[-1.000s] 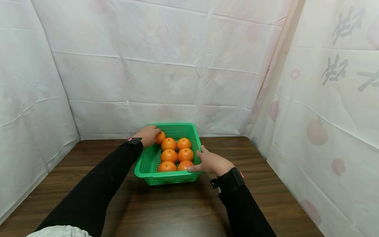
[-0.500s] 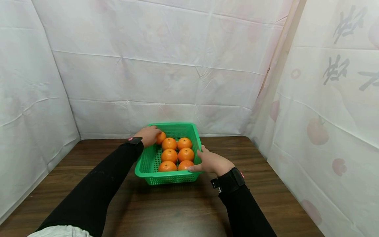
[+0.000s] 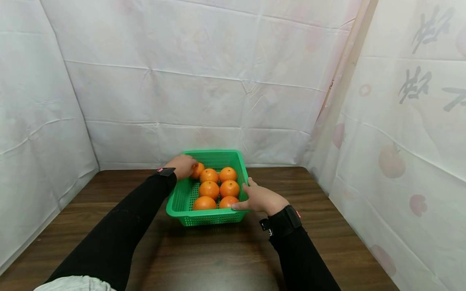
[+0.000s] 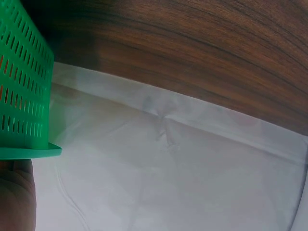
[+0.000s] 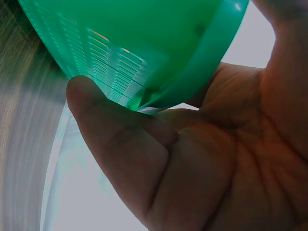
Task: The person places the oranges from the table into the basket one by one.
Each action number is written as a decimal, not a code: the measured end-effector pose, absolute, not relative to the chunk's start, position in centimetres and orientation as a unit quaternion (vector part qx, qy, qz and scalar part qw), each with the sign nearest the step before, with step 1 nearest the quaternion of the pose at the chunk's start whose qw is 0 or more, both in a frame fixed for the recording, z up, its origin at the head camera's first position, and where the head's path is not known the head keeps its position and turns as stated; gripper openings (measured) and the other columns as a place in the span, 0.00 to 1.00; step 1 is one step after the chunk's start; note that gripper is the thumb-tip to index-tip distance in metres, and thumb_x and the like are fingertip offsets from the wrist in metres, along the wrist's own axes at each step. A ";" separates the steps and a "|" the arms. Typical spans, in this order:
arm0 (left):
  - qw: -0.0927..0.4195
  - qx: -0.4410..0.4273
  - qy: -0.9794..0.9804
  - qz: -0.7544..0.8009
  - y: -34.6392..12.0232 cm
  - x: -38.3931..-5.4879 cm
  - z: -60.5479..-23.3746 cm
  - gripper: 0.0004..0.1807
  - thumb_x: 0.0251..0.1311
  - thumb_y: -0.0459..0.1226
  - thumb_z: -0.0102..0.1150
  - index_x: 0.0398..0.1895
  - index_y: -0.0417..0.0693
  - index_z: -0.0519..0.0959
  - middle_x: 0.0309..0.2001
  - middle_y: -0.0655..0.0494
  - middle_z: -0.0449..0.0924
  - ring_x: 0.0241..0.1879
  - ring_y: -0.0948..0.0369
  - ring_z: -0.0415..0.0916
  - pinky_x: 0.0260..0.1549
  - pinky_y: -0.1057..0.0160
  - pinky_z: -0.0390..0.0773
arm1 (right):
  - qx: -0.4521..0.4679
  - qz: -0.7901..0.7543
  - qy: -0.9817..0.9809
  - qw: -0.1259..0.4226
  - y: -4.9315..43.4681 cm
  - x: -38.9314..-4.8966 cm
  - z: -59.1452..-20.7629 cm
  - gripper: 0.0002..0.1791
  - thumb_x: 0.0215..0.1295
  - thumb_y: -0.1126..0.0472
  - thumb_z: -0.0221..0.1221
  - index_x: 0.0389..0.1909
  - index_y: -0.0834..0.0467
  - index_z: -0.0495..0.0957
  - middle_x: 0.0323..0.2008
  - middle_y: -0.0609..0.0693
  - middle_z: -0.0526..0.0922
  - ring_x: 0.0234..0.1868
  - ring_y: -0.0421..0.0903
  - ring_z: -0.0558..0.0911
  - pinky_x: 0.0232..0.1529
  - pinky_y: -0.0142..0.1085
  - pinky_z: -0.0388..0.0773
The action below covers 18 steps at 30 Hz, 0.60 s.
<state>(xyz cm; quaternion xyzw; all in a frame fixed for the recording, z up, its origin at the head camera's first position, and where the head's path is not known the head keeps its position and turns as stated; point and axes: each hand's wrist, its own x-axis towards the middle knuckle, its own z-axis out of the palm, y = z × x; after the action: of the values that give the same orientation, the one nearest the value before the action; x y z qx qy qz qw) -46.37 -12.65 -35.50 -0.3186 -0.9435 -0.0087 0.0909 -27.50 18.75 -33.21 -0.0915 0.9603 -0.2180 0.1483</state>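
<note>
In the head view a green plastic basket (image 3: 214,218) stands on the table, with several oranges (image 3: 209,189) in it, most of them in two columns. My left hand (image 3: 183,166) reaches over the back left rim, its fingers curled over an orange (image 3: 198,171) in that corner. At the front right, my right hand (image 3: 260,199) holds the rim, thumb over the top beside the front right orange (image 3: 228,202). The right wrist view shows a finger (image 5: 130,144) along the slotted outer wall. Only part of the left hand (image 4: 17,195) shows in the left wrist view, below the basket rim.
The dark wood-grain table (image 3: 218,258) ends at a white hanging sheet (image 3: 200,101) close behind the basket. More sheets enclose the left and right sides; the right one (image 3: 393,161) carries faint prints.
The orange under my left hand has shifted slightly toward the front of the basket, and the front left orange slightly left. My right hand stays at the rim.
</note>
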 end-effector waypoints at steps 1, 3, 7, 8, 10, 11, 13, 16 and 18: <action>0.090 -0.320 -0.943 -0.011 -12.7 -46.4 -35.5 0.16 0.77 0.31 0.52 0.56 0.48 0.88 0.50 0.45 0.87 0.48 0.47 0.81 0.51 0.47 0.80 | -0.092 -0.217 0.960 0.148 18.7 -27.5 -33.2 0.56 0.67 0.30 0.65 0.86 0.50 0.52 0.89 0.54 0.37 0.85 0.59 0.59 0.78 0.58 0.67; 0.083 -0.319 -0.944 -0.021 -12.7 -46.4 -35.4 0.16 0.77 0.31 0.52 0.58 0.48 0.88 0.53 0.45 0.87 0.50 0.47 0.82 0.53 0.47 0.81 | -0.093 -0.216 0.961 0.148 18.8 -27.5 -33.1 0.56 0.67 0.29 0.65 0.86 0.51 0.53 0.89 0.54 0.37 0.85 0.59 0.59 0.78 0.58 0.67; 0.086 -0.327 -0.941 -0.022 -12.6 -46.6 -35.6 0.14 0.78 0.34 0.52 0.49 0.51 0.89 0.45 0.49 0.88 0.45 0.49 0.80 0.53 0.48 0.78 | -0.091 -0.217 0.961 0.147 19.1 -27.5 -33.2 0.57 0.67 0.29 0.65 0.86 0.51 0.52 0.89 0.54 0.38 0.85 0.60 0.58 0.78 0.58 0.66; 0.092 -0.327 -0.940 -0.016 -12.5 -46.6 -35.7 0.13 0.78 0.35 0.52 0.47 0.51 0.89 0.42 0.51 0.87 0.45 0.49 0.79 0.56 0.47 0.78 | -0.091 -0.217 0.961 0.148 19.2 -27.6 -33.2 0.57 0.67 0.29 0.64 0.87 0.51 0.52 0.89 0.54 0.37 0.85 0.60 0.57 0.78 0.59 0.65; 0.114 -0.326 -0.938 -0.002 -12.2 -46.3 -35.9 0.12 0.79 0.37 0.53 0.44 0.52 0.88 0.41 0.51 0.87 0.46 0.49 0.79 0.61 0.46 0.76 | -0.092 -0.219 0.960 0.149 19.5 -27.8 -33.3 0.57 0.67 0.29 0.64 0.87 0.51 0.51 0.89 0.54 0.37 0.86 0.60 0.56 0.78 0.60 0.64; 0.124 -0.323 -0.938 0.006 -12.0 -46.0 -35.8 0.12 0.80 0.38 0.54 0.47 0.51 0.88 0.44 0.50 0.88 0.51 0.48 0.80 0.67 0.45 0.74 | -0.092 -0.220 0.959 0.150 19.6 -27.9 -33.4 0.57 0.68 0.29 0.64 0.87 0.51 0.51 0.89 0.54 0.36 0.86 0.61 0.55 0.78 0.60 0.64; 0.133 -0.309 -0.942 0.012 -11.5 -45.1 -35.6 0.14 0.80 0.40 0.55 0.55 0.47 0.87 0.51 0.46 0.88 0.60 0.44 0.79 0.75 0.43 0.67 | -0.090 -0.221 0.959 0.151 19.9 -28.1 -33.6 0.57 0.67 0.29 0.64 0.87 0.51 0.51 0.89 0.54 0.36 0.86 0.61 0.55 0.79 0.60 0.63; 0.112 -0.278 -0.954 -0.006 -10.9 -43.1 -35.2 0.22 0.80 0.43 0.55 0.70 0.43 0.79 0.68 0.39 0.79 0.73 0.40 0.69 0.80 0.41 0.60 | -0.086 -0.224 0.959 0.148 20.2 -28.2 -33.8 0.57 0.67 0.29 0.65 0.87 0.52 0.51 0.89 0.54 0.37 0.86 0.61 0.55 0.79 0.61 0.63; 0.078 -0.250 -0.965 -0.034 -10.6 -41.5 -35.0 0.28 0.79 0.46 0.56 0.76 0.43 0.73 0.76 0.34 0.69 0.78 0.35 0.61 0.79 0.37 0.59 | -0.087 -0.224 0.960 0.146 20.4 -28.3 -33.9 0.58 0.67 0.29 0.65 0.87 0.53 0.52 0.88 0.55 0.37 0.86 0.61 0.54 0.79 0.61 0.62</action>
<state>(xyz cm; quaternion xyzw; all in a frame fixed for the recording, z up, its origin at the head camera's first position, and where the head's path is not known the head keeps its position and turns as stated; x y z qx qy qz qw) -41.52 -10.56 -35.03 -0.2495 -0.9646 -0.0337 0.0779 -28.35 20.39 -33.86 -0.0871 0.9598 -0.2236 0.1456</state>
